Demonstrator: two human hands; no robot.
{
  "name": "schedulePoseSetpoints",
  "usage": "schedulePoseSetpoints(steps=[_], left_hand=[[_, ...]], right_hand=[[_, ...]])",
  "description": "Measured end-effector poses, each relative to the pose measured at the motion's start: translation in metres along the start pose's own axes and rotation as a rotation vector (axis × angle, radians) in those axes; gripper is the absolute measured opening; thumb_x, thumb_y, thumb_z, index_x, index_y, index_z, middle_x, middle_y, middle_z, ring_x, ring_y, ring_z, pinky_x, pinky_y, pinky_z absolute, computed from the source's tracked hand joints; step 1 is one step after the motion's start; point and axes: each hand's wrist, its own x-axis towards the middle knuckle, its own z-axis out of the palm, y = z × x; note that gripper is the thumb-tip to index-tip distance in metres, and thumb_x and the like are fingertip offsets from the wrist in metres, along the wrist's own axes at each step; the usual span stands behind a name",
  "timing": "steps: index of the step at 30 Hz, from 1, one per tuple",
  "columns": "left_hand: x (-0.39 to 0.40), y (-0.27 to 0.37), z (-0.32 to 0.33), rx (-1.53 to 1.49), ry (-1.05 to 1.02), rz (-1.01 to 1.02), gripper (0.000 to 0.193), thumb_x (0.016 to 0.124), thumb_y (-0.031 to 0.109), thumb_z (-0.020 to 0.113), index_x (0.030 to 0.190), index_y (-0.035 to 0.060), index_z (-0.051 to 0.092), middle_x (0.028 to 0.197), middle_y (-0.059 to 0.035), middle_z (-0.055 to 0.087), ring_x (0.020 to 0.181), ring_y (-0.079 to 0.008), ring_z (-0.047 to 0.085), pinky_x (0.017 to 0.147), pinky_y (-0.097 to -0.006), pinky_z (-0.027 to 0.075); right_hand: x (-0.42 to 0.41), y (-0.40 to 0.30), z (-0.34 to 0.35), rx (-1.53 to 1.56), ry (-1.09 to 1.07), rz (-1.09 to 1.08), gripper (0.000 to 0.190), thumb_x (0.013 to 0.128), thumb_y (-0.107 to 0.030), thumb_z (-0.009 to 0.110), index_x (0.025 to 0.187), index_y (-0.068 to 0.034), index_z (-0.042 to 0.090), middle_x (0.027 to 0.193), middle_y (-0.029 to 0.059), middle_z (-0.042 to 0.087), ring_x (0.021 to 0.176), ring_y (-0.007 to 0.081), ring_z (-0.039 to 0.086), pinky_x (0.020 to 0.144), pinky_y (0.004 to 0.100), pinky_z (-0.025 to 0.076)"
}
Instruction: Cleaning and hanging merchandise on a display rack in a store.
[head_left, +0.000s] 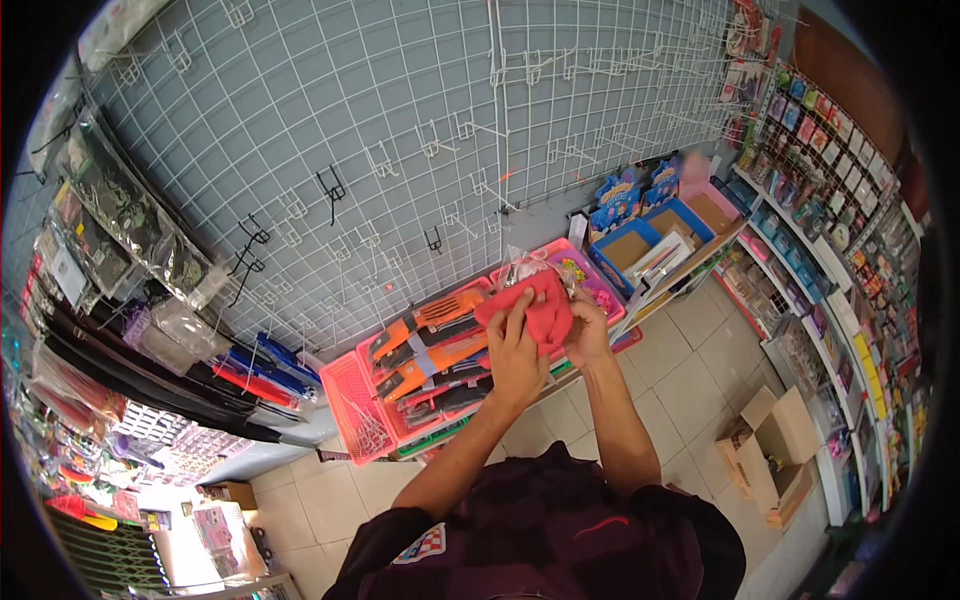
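Note:
A red cloth (551, 319), bunched and folded, is held up between my two hands over the baskets. My left hand (517, 352) has its fingers spread on the cloth's front and left part. At the cloth's right edge my right hand (587, 330) grips it, its fingertips partly hidden. Clear plastic wrapping (523, 266) shows just behind the cloth. Below and to the left, a pink plastic basket (367, 360) holds orange and dark packaged items (427, 367). Another pink basket (616, 304) with small colourful pieces stands behind my right hand.
A wire grid wall (420, 90) with metal hooks rises in front. Blue display boxes (615, 259) stand right of the baskets. Stocked shelves (817, 300) line the right side, and an open cardboard box (787, 450) sits on the tiled floor. Packaged goods (135, 217) hang at left.

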Motion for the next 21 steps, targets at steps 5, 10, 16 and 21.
schedulePoseSetpoints(steps=[5, 10, 16, 21], left_hand=[[-0.019, -0.004, -0.005, -0.136, -0.053, -0.011, 0.059, 0.072, -0.001, 0.061, 0.131, 0.0043, 0.059, 0.149, -0.0132, 0.046, 0.125, -0.0372, 0.043, 0.108, -0.0454, 0.032], [-0.038, -0.024, -0.018, -0.306, -0.175, 0.028, 0.06, 0.067, -0.006, 0.06, 0.127, -0.0006, 0.058, 0.143, -0.0132, 0.05, 0.115, -0.0383, 0.05, 0.105, -0.0433, 0.04], [-0.029, -0.053, -0.053, -0.996, 0.035, -0.586, 0.052, 0.072, -0.007, 0.061, 0.124, -0.001, 0.06, 0.14, -0.0118, 0.052, 0.124, -0.0273, 0.053, 0.105, -0.0376, 0.042], [0.031, -0.075, -0.081, -1.036, -0.04, -0.36, 0.05, 0.075, -0.011, 0.061, 0.123, -0.0012, 0.061, 0.133, -0.0057, 0.055, 0.121, -0.0174, 0.055, 0.102, -0.032, 0.044]], right_hand=[[0.008, -0.013, 0.008, -0.112, -0.133, 0.008, 0.04, 0.096, -0.017, 0.052, 0.134, -0.002, 0.053, 0.118, 0.0077, 0.064, 0.102, 0.0153, 0.063, 0.089, 0.0298, 0.052], [0.024, -0.012, 0.016, -0.625, -0.037, -0.153, 0.026, 0.095, -0.023, 0.072, 0.108, -0.001, 0.068, 0.091, 0.0017, 0.067, 0.081, 0.0055, 0.059, 0.068, 0.022, 0.048], [0.03, -0.042, 0.033, -0.755, -0.125, -0.263, 0.023, 0.092, -0.009, 0.071, 0.111, 0.003, 0.068, 0.083, 0.0047, 0.07, 0.07, 0.0066, 0.062, 0.063, 0.0228, 0.05], [0.034, -0.063, 0.064, -0.8, -0.247, -0.237, 0.015, 0.09, -0.001, 0.068, 0.105, 0.001, 0.067, 0.092, 0.0034, 0.07, 0.081, 0.0076, 0.065, 0.071, 0.0221, 0.052]])
